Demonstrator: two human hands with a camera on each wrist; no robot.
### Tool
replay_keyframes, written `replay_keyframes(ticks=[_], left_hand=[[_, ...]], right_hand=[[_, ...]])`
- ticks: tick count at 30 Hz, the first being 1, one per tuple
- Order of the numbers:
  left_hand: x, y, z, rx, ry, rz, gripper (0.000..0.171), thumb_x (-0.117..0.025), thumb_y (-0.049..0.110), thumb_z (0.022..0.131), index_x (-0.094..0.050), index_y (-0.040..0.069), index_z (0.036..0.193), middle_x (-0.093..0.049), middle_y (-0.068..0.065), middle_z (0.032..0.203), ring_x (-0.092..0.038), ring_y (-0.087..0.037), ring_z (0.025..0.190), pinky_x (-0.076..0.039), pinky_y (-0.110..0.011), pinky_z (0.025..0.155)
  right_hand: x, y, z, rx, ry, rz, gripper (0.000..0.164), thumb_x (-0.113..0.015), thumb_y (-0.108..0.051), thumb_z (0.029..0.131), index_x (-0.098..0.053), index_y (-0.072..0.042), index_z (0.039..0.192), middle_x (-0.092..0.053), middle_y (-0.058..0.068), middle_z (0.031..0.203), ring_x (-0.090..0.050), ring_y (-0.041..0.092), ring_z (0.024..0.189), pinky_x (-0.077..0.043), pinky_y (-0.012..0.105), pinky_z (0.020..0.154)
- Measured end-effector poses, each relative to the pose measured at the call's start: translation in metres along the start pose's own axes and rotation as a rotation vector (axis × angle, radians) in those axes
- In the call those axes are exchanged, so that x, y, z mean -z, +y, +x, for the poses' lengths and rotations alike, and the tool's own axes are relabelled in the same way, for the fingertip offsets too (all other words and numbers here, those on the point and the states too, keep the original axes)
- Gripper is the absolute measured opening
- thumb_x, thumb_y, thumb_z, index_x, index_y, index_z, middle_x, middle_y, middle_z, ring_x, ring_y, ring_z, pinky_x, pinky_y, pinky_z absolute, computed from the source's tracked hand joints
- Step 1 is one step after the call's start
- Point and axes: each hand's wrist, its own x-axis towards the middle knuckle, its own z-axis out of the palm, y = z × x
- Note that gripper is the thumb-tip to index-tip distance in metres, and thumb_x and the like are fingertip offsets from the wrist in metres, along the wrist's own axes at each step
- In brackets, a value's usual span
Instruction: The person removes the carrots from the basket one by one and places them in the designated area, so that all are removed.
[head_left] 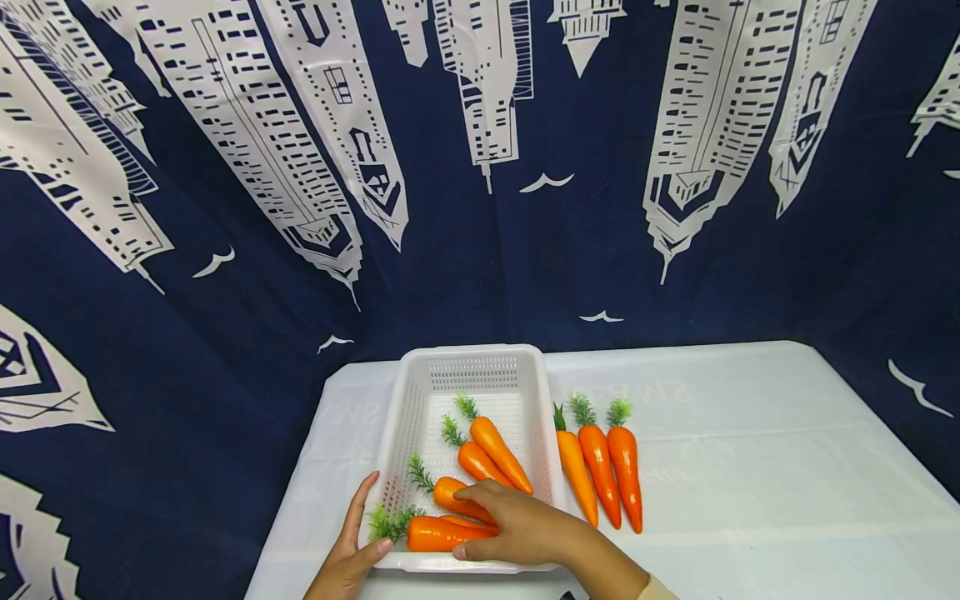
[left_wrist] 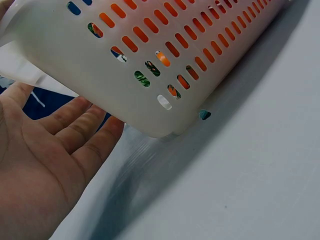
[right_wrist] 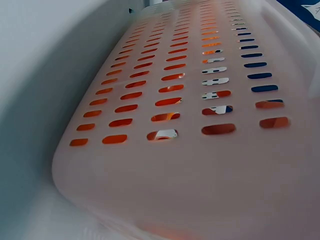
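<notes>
A white perforated plastic basket (head_left: 551, 450) stands near the table's front, with several orange carrots (head_left: 501, 454) with green tops lying in it. My left hand (head_left: 348, 554) holds the basket's near left corner, thumb over the rim. In the left wrist view, the fingers (left_wrist: 97, 145) of that hand run along the outside of the white wall. My right hand (head_left: 517, 525) reaches over the near right corner and grips a carrot (head_left: 450, 493) at the front, its thumb beside another carrot (head_left: 431, 534). The right wrist view shows only the slotted basket wall (right_wrist: 150, 190), with orange behind the slots.
Three more carrots (head_left: 596, 471) lie side by side on the white-covered table (head_left: 750, 467), just right of the basket. A dark blue cloth (head_left: 480, 275) with white buildings and birds hangs behind the table and beside it.
</notes>
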Motion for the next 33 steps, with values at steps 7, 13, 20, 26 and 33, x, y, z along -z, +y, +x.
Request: replay_keyframes(ticks=[7,13,20,26,33], left_hand=[[0.0,0.0,-0.001,-0.006,-0.012,-0.001,0.09,-0.056,0.01,0.099,0.004,0.034,0.162,0.02,-0.01,0.165,-0.03,0.022,0.128,-0.034,-0.009,0.102],[-0.001,0.002,-0.002,0.0,-0.004,0.004,0.091,-0.057,0.011,0.099,0.003,0.034,0.162,0.022,-0.009,0.165,-0.027,0.022,0.129,-0.034,-0.009,0.101],[0.0,0.002,-0.002,-0.005,-0.021,-0.011,0.09,-0.056,0.01,0.1,0.005,0.033,0.162,0.021,-0.01,0.165,-0.03,0.022,0.129,-0.035,-0.01,0.102],[0.001,0.001,-0.001,-0.015,-0.028,-0.013,0.091,-0.055,0.008,0.099,0.006,0.032,0.162,0.019,-0.011,0.165,-0.032,0.021,0.129,-0.035,-0.01,0.103],[0.001,0.001,-0.001,-0.018,-0.039,-0.028,0.092,-0.055,0.008,0.099,0.007,0.032,0.162,0.016,-0.007,0.164,-0.033,0.021,0.129,-0.034,-0.01,0.104]], right_hand=[[0.0,0.002,0.007,-0.042,-0.069,0.094,0.073,-0.068,-0.065,0.086,-0.049,-0.03,0.147,-0.048,-0.005,0.151,-0.05,0.017,0.136,-0.045,0.046,0.11],[0.0,0.005,0.011,-0.04,-0.104,0.189,0.073,-0.071,-0.059,0.086,-0.05,-0.026,0.147,-0.052,-0.007,0.149,-0.054,0.015,0.133,-0.046,0.04,0.109],[-0.001,0.007,0.014,-0.018,-0.143,0.235,0.073,-0.071,-0.055,0.089,-0.05,-0.019,0.148,-0.056,-0.003,0.146,-0.057,0.015,0.129,-0.048,0.035,0.107],[-0.002,0.004,0.013,-0.073,-0.159,0.179,0.073,-0.069,-0.059,0.087,-0.05,-0.023,0.148,-0.062,-0.003,0.136,-0.058,0.013,0.126,-0.047,0.038,0.106],[-0.003,0.002,0.013,-0.109,-0.167,0.1,0.072,-0.067,-0.062,0.088,-0.048,-0.029,0.149,-0.063,-0.007,0.133,-0.059,0.011,0.124,-0.048,0.04,0.105]])
